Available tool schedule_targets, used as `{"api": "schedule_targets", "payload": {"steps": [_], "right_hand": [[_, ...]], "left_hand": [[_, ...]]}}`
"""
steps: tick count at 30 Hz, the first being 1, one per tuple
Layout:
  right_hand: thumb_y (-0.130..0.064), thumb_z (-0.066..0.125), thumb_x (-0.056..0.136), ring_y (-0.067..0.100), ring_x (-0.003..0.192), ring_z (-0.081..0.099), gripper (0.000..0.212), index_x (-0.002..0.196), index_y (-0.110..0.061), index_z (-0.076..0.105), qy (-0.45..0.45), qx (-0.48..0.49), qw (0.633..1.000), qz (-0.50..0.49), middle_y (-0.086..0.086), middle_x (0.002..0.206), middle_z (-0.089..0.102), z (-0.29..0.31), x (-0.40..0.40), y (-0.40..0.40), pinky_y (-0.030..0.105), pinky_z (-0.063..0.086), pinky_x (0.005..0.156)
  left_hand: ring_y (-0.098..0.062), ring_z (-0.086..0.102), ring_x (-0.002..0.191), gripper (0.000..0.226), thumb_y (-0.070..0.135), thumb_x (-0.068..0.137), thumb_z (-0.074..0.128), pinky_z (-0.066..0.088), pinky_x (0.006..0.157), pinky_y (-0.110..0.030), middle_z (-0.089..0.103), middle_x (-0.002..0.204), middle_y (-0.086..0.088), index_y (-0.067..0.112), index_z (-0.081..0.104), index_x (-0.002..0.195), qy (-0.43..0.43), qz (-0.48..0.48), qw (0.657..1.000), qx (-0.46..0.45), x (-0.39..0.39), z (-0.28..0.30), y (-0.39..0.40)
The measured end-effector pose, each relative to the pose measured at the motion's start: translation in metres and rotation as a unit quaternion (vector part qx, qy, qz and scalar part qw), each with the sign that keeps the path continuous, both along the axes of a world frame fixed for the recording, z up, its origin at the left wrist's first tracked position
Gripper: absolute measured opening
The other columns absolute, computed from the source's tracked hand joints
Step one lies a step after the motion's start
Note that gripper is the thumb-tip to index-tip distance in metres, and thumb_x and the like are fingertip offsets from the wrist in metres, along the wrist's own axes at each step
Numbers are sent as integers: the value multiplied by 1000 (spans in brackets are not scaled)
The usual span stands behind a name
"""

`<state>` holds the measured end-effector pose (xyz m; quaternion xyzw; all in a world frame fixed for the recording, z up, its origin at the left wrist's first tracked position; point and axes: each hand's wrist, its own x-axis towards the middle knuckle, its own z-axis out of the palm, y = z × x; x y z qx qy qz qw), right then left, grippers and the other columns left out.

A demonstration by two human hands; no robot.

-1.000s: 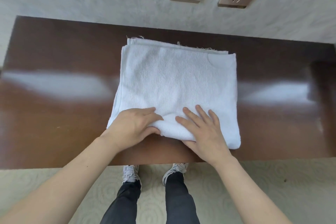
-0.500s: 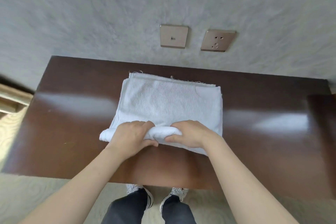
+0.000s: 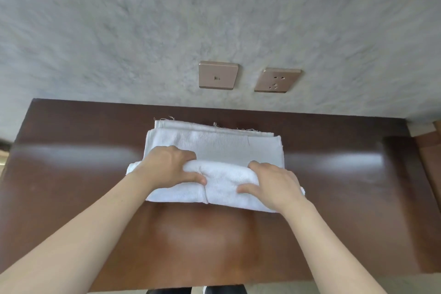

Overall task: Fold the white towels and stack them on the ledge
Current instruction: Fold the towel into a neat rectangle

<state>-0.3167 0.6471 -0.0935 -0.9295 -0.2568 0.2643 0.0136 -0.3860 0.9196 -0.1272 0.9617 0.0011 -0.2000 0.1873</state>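
Two bare hands grip one white terry towel (image 3: 214, 150) lying near the middle of the glossy dark brown wooden worktop (image 3: 71, 174), in the single head view. The left hand (image 3: 167, 167) closes over the left part of the towel's rolled near fold, fingers curled across the top and thumb pressed on the front. The right hand (image 3: 272, 184) clamps the right part of the same fold, thumb on the front face, fingers wrapped over the far side and mostly hidden. Both hands cover the ends of the fold, so its left and right corners barely show. Behind the fold the towel's flat layers lie spread toward the wall, with frayed threads along the far edge; how many layers lie there is hard to tell.

Behind the worktop rises a grey textured wall (image 3: 119, 31), smeared by blur, carrying a bronze square switch plate (image 3: 218, 75) and beside it a bronze square power socket (image 3: 277, 80). Along the bottom edge, dark trousers (image 3: 169, 291) are cut off by the frame. The worktop's right end is dim and indistinct.
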Motion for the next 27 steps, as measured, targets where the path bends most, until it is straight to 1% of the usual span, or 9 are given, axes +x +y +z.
{"api": "schedule_targets", "payload": {"steps": [2,5,9,11,13,16,20,24,27], "right_hand": [[-90,46,72,12,67,50,65,89,-27,45,-32,-9,999,-21,-14,76,53,-3,14,4,30,30,54],[-101,44,55,5,61,51,77,75,-27,48,-27,-1,998,-64,-13,67,56,-4,37,4,27,30,53],[-103,53,43,7,51,43,84,58,-22,40,69,56,992,-90,-13,54,44,-7,63,1,28,28,51],[-99,61,42,9,47,33,83,53,-22,33,119,101,982,-110,-11,51,33,-8,80,2,28,24,51],[-94,67,44,8,46,29,81,51,-22,31,154,134,971,-126,-11,51,30,-9,98,4,30,22,52],[-90,70,47,10,46,33,78,52,-21,34,160,147,964,-151,-11,50,34,-18,122,11,32,24,52],[-99,58,47,12,44,39,83,55,-20,36,86,100,983,-130,-8,47,37,-34,136,23,31,28,50],[-103,45,54,14,50,54,87,55,-16,42,0,72,990,-124,-7,47,50,-60,128,19,32,38,52],[-106,24,55,12,52,54,89,53,-20,47,-90,73,988,-106,-8,47,52,-76,121,14,31,34,53]], "left_hand": [[2,50,62,72,104,54,27,34,54,-24,54,58,12,36,48,67,-13,12,1000,10,12,-3,6],[1,54,65,77,106,52,24,40,57,-25,56,59,12,34,50,66,-10,32,999,2,28,-9,13],[-7,51,56,89,108,46,34,37,57,-25,51,57,14,22,48,64,111,44,990,-81,54,-12,22],[-8,50,56,94,109,44,35,37,61,-26,50,61,12,21,53,71,172,39,979,-99,69,-11,30],[-6,43,50,89,109,45,37,33,60,-27,44,57,14,23,49,68,193,31,975,-107,82,-8,38],[-8,38,42,83,107,49,38,29,55,-28,37,49,14,24,34,55,140,22,984,-109,103,-4,44],[-4,54,61,86,108,53,20,37,60,-27,58,63,12,29,52,63,-2,-5,1000,17,120,-19,43],[-9,52,69,72,103,60,14,37,69,-29,52,68,15,37,43,68,-27,-30,998,41,121,-44,42],[-11,49,66,65,98,64,14,33,64,-28,47,62,15,39,41,71,-66,-46,996,47,122,-58,46]]}}
